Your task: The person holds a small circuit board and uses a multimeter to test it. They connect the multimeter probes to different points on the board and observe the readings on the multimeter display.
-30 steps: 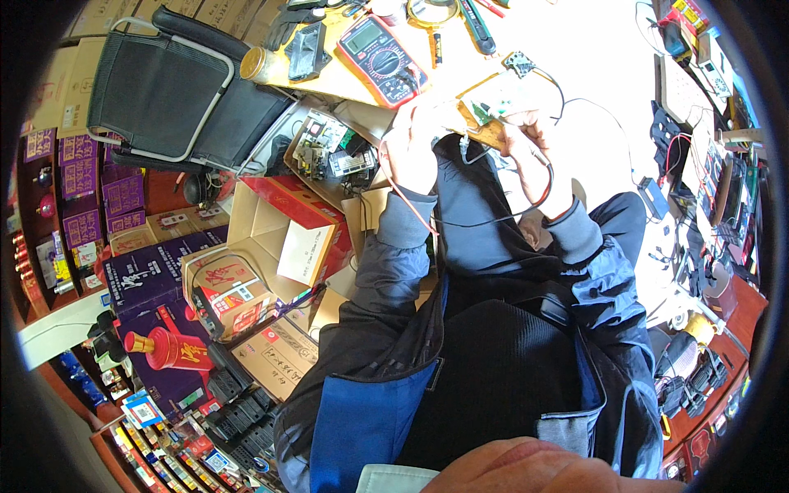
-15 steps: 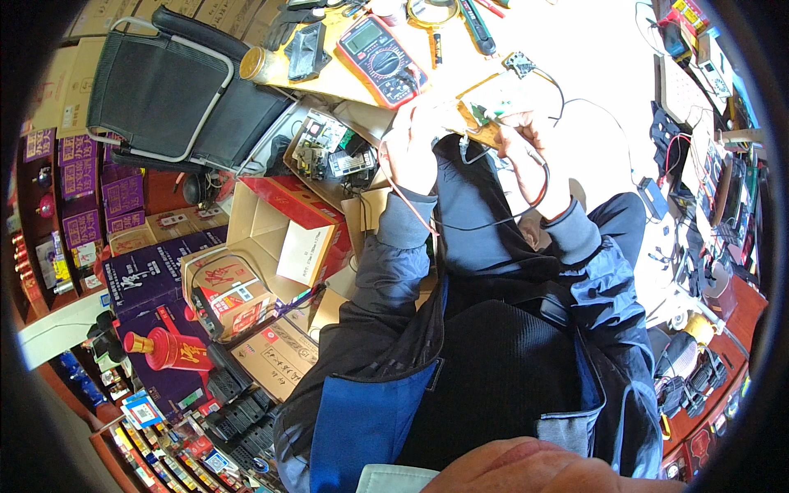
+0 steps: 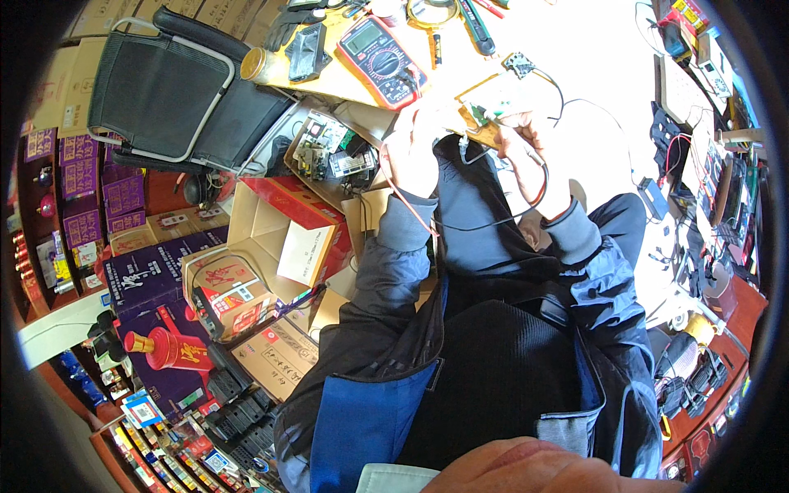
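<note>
Bright light bleaches the worktable and both hands. My left hand [image 3: 411,156] is closed at the table's near edge; its fingertips are washed out, and what they grip is hidden. A red test lead [image 3: 402,197] loops past its wrist. My right hand [image 3: 524,152] is closed around what looks like a test probe, whose black lead [image 3: 526,211] curves out below it. Between the hands lies a small green circuit board [image 3: 479,113] on a yellowish piece, beside the right fingertips. Just beyond the left hand rests a red-framed multimeter [image 3: 382,62] with a grey display.
Beyond lie a green-and-black pen-shaped tool [image 3: 477,29], a small connector with a black cable [image 3: 519,65] and a lidded jar [image 3: 255,63]. At left are a black chair [image 3: 164,99], a box of circuit parts [image 3: 329,152] and open cartons [image 3: 263,222]. Cluttered electronics [image 3: 690,222] line the right.
My left hand has shifted very slightly to the right. The right hand, the board and the multimeter stay where they were.
</note>
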The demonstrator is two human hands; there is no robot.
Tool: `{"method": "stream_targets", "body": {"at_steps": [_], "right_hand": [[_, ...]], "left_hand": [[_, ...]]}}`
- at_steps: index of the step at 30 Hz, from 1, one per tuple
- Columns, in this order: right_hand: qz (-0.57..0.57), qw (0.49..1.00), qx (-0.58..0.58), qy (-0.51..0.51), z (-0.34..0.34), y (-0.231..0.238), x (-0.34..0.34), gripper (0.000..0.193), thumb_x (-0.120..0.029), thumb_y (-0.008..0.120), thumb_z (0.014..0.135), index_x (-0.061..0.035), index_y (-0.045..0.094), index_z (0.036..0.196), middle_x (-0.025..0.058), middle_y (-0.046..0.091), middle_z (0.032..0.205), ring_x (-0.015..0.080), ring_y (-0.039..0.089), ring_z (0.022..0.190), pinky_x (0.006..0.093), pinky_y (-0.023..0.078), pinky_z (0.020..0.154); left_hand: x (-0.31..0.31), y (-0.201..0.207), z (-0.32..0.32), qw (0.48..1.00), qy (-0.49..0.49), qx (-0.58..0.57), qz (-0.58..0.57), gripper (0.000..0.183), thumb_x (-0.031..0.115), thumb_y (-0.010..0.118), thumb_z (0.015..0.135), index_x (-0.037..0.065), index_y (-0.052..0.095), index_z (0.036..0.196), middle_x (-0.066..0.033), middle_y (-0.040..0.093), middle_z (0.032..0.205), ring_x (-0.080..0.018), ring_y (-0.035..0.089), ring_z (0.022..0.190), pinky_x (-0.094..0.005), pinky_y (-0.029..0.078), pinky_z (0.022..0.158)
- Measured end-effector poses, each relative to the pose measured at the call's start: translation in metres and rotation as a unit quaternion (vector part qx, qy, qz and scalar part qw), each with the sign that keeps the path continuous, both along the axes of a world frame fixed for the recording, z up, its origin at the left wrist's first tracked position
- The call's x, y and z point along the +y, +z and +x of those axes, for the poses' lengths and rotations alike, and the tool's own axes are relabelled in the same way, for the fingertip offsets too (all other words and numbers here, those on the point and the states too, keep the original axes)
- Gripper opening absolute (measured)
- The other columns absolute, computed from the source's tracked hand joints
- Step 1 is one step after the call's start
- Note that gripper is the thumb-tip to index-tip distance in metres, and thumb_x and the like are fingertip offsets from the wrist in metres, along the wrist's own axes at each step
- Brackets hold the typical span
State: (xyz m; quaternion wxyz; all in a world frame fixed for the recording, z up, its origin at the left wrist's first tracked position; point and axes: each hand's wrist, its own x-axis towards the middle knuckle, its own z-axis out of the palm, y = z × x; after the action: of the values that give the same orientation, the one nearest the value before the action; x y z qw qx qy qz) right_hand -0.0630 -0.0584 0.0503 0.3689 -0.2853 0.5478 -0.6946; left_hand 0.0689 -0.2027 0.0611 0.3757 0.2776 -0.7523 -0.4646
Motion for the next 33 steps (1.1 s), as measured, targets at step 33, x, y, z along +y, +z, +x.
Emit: {"method": "stream_targets", "body": {"at_steps": [33], "right_hand": [[-0.003, 1.000, -0.015, -0.009, -0.004, -0.003, -0.003, 0.023, -0.022, 0.059, 0.099, -0.0040, 0.055, 0.113, 0.0012, 0.054, 0.092, 0.0076, 0.050, 0.081, 0.0224, 0.044, 0.073]], "left_hand": [[0.010, 0.003, -0.001, 0.998, -0.002, -0.018, -0.060, 0.020, 0.007, 0.055, 0.097, 0.000, 0.067, 0.111, -0.0123, 0.068, 0.112, -0.0210, 0.068, 0.101, -0.0310, 0.054, 0.086]]}}
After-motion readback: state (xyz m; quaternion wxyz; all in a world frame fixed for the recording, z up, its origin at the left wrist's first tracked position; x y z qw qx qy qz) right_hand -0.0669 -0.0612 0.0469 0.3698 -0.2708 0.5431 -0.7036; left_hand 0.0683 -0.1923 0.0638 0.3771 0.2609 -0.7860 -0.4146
